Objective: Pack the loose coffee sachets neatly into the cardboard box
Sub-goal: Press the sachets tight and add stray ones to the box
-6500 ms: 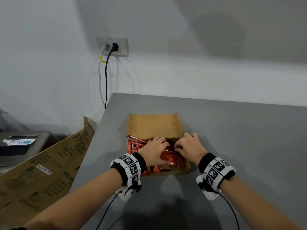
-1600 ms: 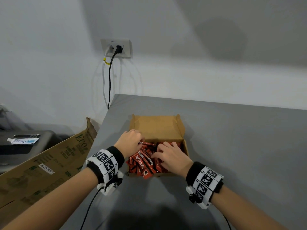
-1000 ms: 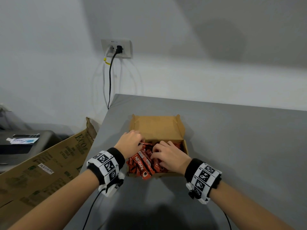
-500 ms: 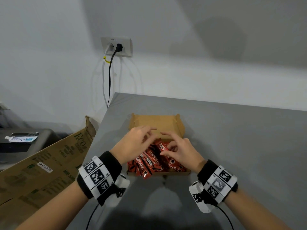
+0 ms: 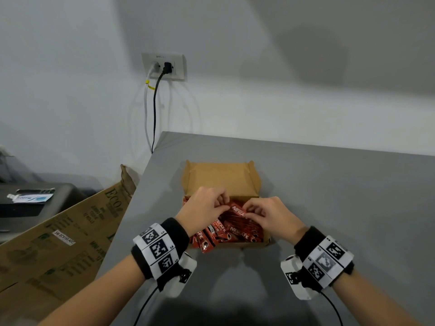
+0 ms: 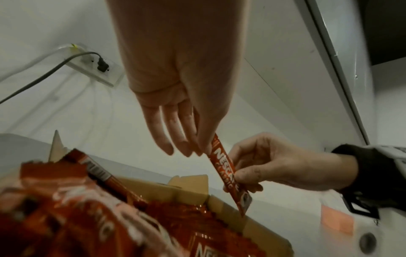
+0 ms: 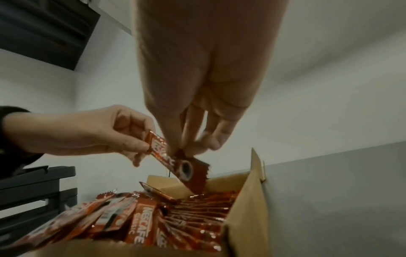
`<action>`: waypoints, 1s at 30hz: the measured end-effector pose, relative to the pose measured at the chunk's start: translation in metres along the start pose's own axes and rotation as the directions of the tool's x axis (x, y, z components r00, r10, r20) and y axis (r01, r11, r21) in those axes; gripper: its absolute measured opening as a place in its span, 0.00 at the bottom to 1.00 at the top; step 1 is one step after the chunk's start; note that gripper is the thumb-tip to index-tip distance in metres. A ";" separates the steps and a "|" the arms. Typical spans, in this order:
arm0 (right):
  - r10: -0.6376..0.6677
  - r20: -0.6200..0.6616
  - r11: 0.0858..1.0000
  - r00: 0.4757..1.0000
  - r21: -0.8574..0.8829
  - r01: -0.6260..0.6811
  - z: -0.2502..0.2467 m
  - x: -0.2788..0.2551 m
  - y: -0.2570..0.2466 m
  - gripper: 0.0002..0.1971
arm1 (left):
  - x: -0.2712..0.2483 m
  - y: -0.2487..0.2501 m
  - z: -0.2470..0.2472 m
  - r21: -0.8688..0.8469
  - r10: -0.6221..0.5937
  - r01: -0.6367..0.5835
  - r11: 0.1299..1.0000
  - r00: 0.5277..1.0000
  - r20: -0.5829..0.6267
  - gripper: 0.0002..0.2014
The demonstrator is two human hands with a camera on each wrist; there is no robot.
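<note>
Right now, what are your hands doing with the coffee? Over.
Both hands, left hand and right hand, pinch one Nescafe sachet above the cardboard box. Sachets inside jumbled. Nothing blocking.

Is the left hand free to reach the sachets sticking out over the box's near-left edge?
Probably not yet: the left hand and right hand both pinch one raised sachet. Nothing covers the overhanging sachets.

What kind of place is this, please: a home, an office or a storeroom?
Probably an office or back room, though I cannot be sure. A plain grey table stands against a bare wall with a wall socket, and a large printed carton leans beside dark equipment.
</note>
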State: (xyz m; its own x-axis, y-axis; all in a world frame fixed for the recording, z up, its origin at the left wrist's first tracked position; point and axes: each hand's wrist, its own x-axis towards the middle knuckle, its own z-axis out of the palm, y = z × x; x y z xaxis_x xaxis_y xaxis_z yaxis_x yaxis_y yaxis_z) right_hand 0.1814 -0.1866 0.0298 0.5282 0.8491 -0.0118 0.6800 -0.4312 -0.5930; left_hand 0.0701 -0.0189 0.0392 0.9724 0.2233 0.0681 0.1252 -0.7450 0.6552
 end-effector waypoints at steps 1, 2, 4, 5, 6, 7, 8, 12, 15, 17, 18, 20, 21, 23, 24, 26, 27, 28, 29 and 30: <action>0.016 -0.018 1.000 1.000 -0.027 -0.017 -0.003 -0.002 0.003 0.08 | -0.004 -0.001 0.003 0.036 0.009 -0.009 0.999 1.000 -0.007 0.07; 0.034 -0.071 0.999 0.997 -0.035 -0.037 -0.005 -0.004 0.006 0.07 | -0.008 -0.002 0.006 0.091 0.023 -0.022 0.996 1.000 -0.005 0.10; 0.058 -0.241 0.998 0.969 0.023 -0.054 -0.007 -0.010 0.011 0.05 | -0.013 -0.003 0.014 0.199 0.046 -0.051 0.979 0.998 0.032 0.08; 0.067 -0.287 0.997 0.956 0.065 -0.051 -0.006 -0.013 0.012 0.04 | -0.015 -0.003 0.017 0.241 0.050 -0.066 0.968 0.996 0.071 0.06; 0.069 -0.272 0.995 0.960 0.094 -0.045 -0.003 -0.016 0.011 0.04 | -0.015 -0.005 0.021 0.273 0.049 -0.077 0.959 0.993 0.109 0.05; 0.059 -0.204 0.995 0.977 0.096 -0.040 0.002 -0.019 0.009 0.04 | -0.015 -0.006 0.024 0.298 0.040 -0.084 0.951 0.988 0.150 0.06; 0.043 -0.106 0.997 0.993 0.073 -0.035 0.007 -0.022 0.008 0.04 | -0.015 -0.008 0.027 0.320 0.029 -0.090 0.943 0.981 0.190 0.07; 0.000 0.116 0.994 0.993 -0.109 0.012 0.022 -0.022 0.007 0.04 | -0.014 -0.011 0.037 0.406 0.039 -0.173 0.897 0.947 0.318 0.12; 0.026 0.179 0.966 0.983 -0.257 0.022 0.023 -0.014 0.002 0.05 | -0.014 -0.013 0.040 0.422 0.051 -0.201 0.884 0.939 0.340 0.13; 0.056 0.218 0.939 0.974 -0.343 0.023 0.024 -0.007 -0.003 0.06 | -0.013 -0.015 0.038 0.412 0.046 -0.190 0.891 0.941 0.335 0.14; 0.069 0.231 0.924 0.971 -0.382 0.025 0.025 -0.004 -0.006 0.06 | -0.012 -0.015 0.037 0.410 0.042 -0.181 0.894 0.944 0.327 0.14; 0.081 0.246 0.903 0.966 -0.428 0.033 0.027 0.000 -0.009 0.06 | -0.012 -0.017 0.037 0.416 0.045 -0.178 0.892 0.950 0.309 0.14; 0.082 0.253 0.895 0.964 -0.444 0.040 0.027 0.002 -0.010 0.06 | -0.012 -0.017 0.037 0.422 0.056 -0.185 0.887 0.952 0.300 0.14; 0.081 0.260 0.886 0.962 -0.462 0.050 0.027 0.002 -0.010 0.06 | -0.013 -0.018 0.037 0.444 0.079 -0.208 0.871 0.953 0.292 0.14; 0.080 0.259 0.885 0.962 -0.462 0.051 0.027 0.002 -0.010 0.06 | -0.013 -0.019 0.038 0.461 0.081 -0.219 0.860 0.951 0.299 0.14; 0.074 0.253 0.880 0.965 -0.472 0.056 0.026 0.001 -0.009 0.05 | -0.014 -0.019 0.040 0.491 0.071 -0.229 0.840 0.945 0.319 0.15; 0.069 0.250 0.870 0.966 -0.489 0.064 0.025 0.000 -0.009 0.05 | -0.014 -0.019 0.040 0.506 0.066 -0.233 0.830 0.943 0.326 0.16; 0.065 0.247 0.856 0.967 -0.511 0.073 0.025 0.000 -0.010 0.05 | -0.014 -0.020 0.041 0.520 0.064 -0.238 0.820 0.942 0.330 0.16; 0.062 0.244 0.842 0.968 -0.534 0.080 0.025 0.000 -0.010 0.05 | -0.015 -0.020 0.042 0.532 0.062 -0.242 0.811 0.941 0.333 0.16; 0.063 0.241 0.829 0.968 -0.552 0.084 0.025 0.000 -0.010 0.05 | -0.015 -0.020 0.043 0.540 0.062 -0.245 0.805 0.940 0.334 0.16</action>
State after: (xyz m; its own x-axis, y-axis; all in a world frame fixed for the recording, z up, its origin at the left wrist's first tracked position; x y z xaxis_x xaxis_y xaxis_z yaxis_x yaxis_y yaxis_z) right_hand 0.1616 -0.1745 0.0157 0.4315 0.8687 -0.2431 0.8891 -0.4551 -0.0480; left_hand 0.0611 -0.0343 -0.0075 0.9881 -0.0464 -0.1468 -0.0311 -0.9940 0.1047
